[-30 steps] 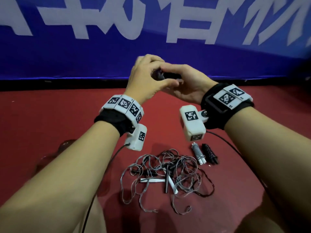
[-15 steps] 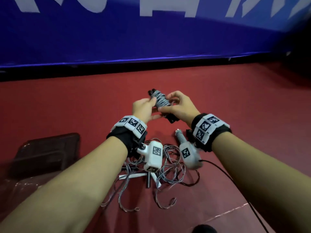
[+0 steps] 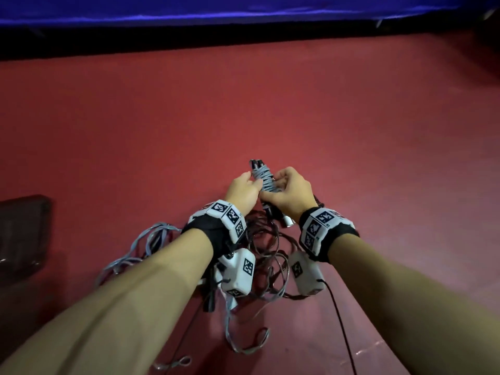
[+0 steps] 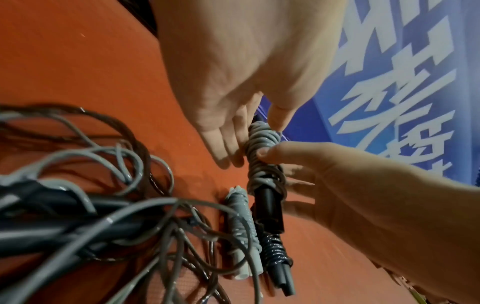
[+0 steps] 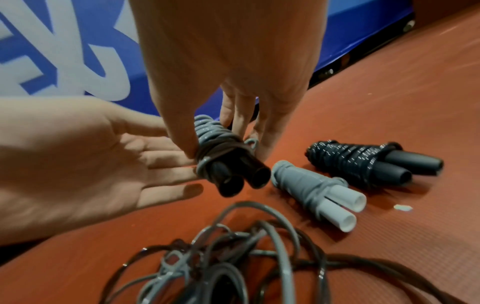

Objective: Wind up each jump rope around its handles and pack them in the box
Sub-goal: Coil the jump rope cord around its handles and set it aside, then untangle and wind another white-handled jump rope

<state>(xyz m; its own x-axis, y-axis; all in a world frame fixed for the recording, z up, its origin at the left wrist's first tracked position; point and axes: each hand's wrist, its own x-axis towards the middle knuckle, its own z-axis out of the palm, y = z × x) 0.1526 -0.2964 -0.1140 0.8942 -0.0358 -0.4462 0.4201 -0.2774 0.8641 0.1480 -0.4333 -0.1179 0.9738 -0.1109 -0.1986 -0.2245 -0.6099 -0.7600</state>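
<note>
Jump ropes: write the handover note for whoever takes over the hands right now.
Right hand: pinches the grey-wound bundle with black handles, held just above the red mat.
Left hand: open, straight fingers against that bundle's side.
Done: two wound bundles lie on the mat beside it, a grey one with white handles and a black one.
Left: the tangle of loose ropes under the wrists needs winding. The dark box sits at the far left; none of the three bundles is in it yet.
</note>
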